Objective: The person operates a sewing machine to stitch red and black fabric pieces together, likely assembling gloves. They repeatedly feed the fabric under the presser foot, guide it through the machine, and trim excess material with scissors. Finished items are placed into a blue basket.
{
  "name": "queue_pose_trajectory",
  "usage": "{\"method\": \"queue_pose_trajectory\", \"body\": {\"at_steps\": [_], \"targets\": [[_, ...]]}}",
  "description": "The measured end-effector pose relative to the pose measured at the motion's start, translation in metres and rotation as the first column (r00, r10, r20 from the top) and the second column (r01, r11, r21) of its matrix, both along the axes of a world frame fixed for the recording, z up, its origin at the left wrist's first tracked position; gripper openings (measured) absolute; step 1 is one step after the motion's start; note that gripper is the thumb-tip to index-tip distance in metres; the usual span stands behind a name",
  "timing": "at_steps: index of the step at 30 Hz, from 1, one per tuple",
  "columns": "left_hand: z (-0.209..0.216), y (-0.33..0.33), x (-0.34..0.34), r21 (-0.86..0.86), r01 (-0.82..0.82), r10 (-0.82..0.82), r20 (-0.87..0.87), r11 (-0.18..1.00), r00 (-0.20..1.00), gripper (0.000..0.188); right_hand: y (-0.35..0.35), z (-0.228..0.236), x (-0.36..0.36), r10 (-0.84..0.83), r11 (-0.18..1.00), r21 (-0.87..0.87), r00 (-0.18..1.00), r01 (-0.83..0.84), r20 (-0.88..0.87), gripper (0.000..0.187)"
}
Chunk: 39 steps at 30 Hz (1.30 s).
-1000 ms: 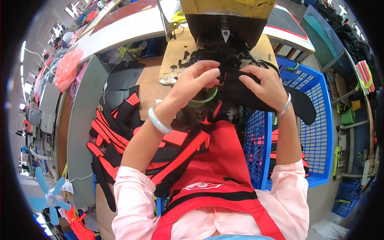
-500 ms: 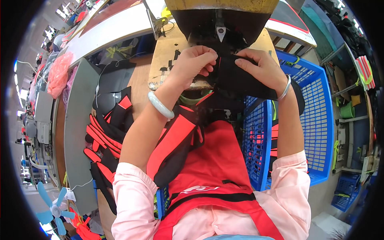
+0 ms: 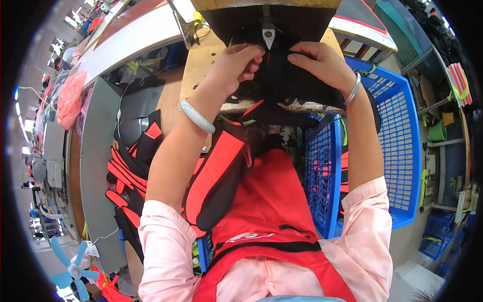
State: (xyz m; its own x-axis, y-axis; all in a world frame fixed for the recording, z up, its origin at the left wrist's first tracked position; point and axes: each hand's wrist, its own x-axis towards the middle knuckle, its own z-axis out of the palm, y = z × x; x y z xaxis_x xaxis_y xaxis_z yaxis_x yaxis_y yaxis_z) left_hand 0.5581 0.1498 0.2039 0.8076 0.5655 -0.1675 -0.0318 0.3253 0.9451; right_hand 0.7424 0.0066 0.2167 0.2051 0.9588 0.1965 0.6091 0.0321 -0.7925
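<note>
A black fabric piece (image 3: 292, 85) with a thin red edge lies under the head of a sewing machine (image 3: 269, 22). A pointed metal part (image 3: 268, 38) of the machine hangs just above the fabric. Just left of that point, my left hand (image 3: 236, 68) is closed in a pinch on the fabric edge. My right hand (image 3: 324, 63) rests on the fabric to the right, fingers stretched and thumb apart. Below my left forearm, a red-and-black fabric piece (image 3: 214, 173) hangs down over my lap. The black machine head and dark fabric make the stitching spot hard to see.
A blue plastic basket (image 3: 397, 151) stands at my right, with red-and-black pieces inside. More red-and-black pieces (image 3: 126, 171) are heaped at my left beside a grey panel (image 3: 100, 166). The wooden machine table (image 3: 198, 73) reaches past my left hand. A blue fan (image 3: 74, 271) is at lower left.
Both hands have moved away from me, closer to the machine's metal point, and the black fabric has shifted forward with them. The whole view has tilted slightly.
</note>
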Motion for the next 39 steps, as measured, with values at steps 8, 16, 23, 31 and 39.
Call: {"method": "queue_pose_trajectory", "body": {"at_steps": [8,16,23,31,39], "targets": [[0.004,0.007,0.011,-0.046,-0.008,0.008,-0.001,0.999,1.0,0.008,0.012,0.0,0.012,-0.001,1.0,0.005,0.998,0.0,0.058,0.03],[-0.007,-0.013,-0.039,0.431,0.256,-0.162,-0.243,0.865,0.956,0.045,-0.036,0.002,-0.008,-0.033,0.995,0.099,0.999,0.03,0.029,0.03],[-0.043,-0.094,-0.074,0.848,0.036,-0.011,-0.036,0.529,0.999,0.019,-0.079,0.019,-0.052,-0.074,0.986,0.158,0.992,0.057,0.101,0.025],[0.005,-0.131,-0.109,0.98,-0.136,0.172,0.111,0.144,0.979,0.011,-0.096,-0.021,-0.089,-0.01,0.996,0.09,0.992,0.021,-0.125,0.043],[0.005,-0.138,-0.12,0.986,-0.011,0.146,-0.013,0.164,0.989,0.013,-0.117,-0.024,-0.14,-0.076,0.976,0.215,0.987,0.044,0.145,0.022]]}}
